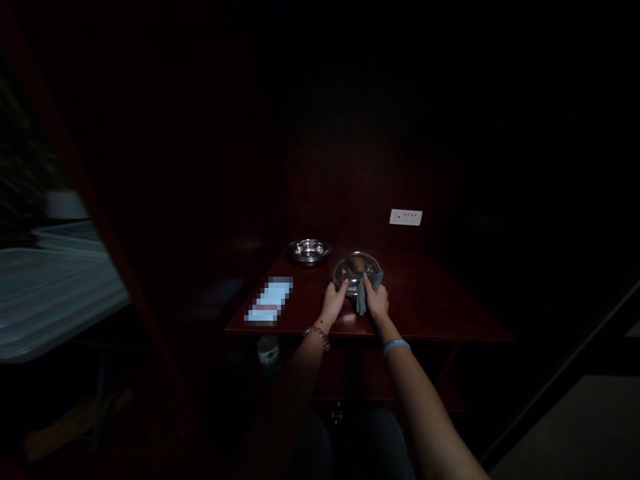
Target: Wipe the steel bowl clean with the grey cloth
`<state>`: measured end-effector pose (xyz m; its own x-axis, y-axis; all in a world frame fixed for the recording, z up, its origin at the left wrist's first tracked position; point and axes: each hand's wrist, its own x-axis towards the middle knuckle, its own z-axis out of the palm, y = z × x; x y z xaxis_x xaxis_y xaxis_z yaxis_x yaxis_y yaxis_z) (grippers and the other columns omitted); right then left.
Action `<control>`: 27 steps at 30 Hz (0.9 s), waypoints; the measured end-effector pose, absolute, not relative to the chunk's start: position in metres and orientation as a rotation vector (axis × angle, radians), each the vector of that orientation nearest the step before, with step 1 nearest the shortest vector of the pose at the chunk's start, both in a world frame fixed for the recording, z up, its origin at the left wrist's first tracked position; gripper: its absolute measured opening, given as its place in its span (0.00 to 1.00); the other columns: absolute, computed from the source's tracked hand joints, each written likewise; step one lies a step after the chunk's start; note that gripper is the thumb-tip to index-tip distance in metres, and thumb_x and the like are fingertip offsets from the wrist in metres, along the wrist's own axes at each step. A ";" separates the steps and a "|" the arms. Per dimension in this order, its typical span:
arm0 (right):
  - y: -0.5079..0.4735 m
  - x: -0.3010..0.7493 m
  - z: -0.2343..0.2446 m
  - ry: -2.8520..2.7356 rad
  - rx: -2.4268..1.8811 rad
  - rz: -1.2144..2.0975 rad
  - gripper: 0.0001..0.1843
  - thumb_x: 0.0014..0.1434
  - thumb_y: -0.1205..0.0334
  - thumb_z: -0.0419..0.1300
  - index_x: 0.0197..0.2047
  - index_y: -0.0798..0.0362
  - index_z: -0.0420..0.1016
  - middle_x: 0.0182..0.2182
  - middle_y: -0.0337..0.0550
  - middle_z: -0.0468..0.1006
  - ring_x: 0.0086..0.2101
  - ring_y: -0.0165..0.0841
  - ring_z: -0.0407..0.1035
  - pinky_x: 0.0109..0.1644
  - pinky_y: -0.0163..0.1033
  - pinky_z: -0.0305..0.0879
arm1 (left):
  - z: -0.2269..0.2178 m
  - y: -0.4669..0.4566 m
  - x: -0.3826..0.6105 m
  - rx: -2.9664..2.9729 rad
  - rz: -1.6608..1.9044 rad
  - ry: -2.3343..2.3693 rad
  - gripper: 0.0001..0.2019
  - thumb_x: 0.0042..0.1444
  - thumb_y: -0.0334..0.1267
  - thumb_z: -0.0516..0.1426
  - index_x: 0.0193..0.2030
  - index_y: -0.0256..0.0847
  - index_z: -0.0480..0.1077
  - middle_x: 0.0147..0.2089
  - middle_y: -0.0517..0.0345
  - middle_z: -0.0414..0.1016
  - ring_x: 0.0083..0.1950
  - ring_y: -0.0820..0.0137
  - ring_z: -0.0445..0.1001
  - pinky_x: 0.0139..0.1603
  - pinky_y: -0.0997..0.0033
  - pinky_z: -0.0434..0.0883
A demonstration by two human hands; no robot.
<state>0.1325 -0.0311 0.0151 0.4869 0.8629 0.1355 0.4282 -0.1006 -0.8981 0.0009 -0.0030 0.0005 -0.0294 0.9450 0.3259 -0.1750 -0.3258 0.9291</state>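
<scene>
A shiny round metal dish (351, 268) is held tilted over the dark red desk (430, 307). My left hand (333, 303) grips its near left rim, the thumb on the inner side. At the near right rim, my right hand (377, 300) is closed on a grey cloth (361, 303) and presses it against the dish with the thumb. The fingers behind the dish are hidden. Further back on the left lies another metal dish (309, 251), perhaps several stacked; I cannot tell how many.
A blurred-out bright rectangle (270, 300) lies at the desk's left edge. Below it stands a labelled bottle (269, 353). A white socket panel (406, 217) is on the back wall. Pale stacked trays or lids (55, 293) are at far left, beyond a dark side panel.
</scene>
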 end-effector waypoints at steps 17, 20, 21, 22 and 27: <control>-0.036 0.131 0.021 -1.141 -1.734 0.520 0.32 0.65 0.37 0.46 0.51 0.53 0.79 0.44 0.49 0.83 0.48 0.40 0.77 0.51 0.37 0.70 | 0.001 -0.005 0.003 1.405 1.466 0.835 0.13 0.50 0.38 0.65 0.42 0.34 0.77 0.48 0.43 0.82 0.53 0.57 0.78 0.61 0.54 0.68; -0.036 0.131 0.022 -1.158 -1.770 0.521 0.31 0.65 0.37 0.48 0.51 0.53 0.79 0.45 0.51 0.82 0.49 0.42 0.76 0.52 0.39 0.70 | 0.000 -0.002 0.002 1.383 1.495 0.945 0.12 0.53 0.41 0.63 0.39 0.34 0.77 0.45 0.43 0.82 0.51 0.57 0.79 0.60 0.54 0.69; -0.036 0.130 0.022 -1.160 -1.777 0.523 0.31 0.64 0.37 0.49 0.51 0.52 0.79 0.45 0.51 0.82 0.50 0.43 0.76 0.52 0.40 0.70 | 0.000 -0.002 0.002 1.372 1.501 0.974 0.11 0.54 0.41 0.63 0.38 0.34 0.77 0.44 0.43 0.82 0.50 0.57 0.79 0.59 0.55 0.69; -0.036 0.130 0.022 -1.162 -1.783 0.524 0.31 0.64 0.37 0.50 0.51 0.52 0.79 0.46 0.52 0.82 0.50 0.43 0.75 0.53 0.41 0.70 | -0.001 -0.001 0.002 1.362 1.507 0.992 0.12 0.55 0.42 0.62 0.37 0.34 0.77 0.43 0.43 0.82 0.49 0.57 0.79 0.58 0.56 0.70; -0.036 0.129 0.023 -1.181 -1.799 0.533 0.31 0.63 0.36 0.51 0.51 0.52 0.80 0.47 0.52 0.81 0.51 0.44 0.75 0.55 0.44 0.68 | -0.002 0.001 0.001 1.322 1.530 1.000 0.14 0.57 0.45 0.59 0.36 0.34 0.76 0.41 0.45 0.82 0.46 0.59 0.79 0.55 0.59 0.71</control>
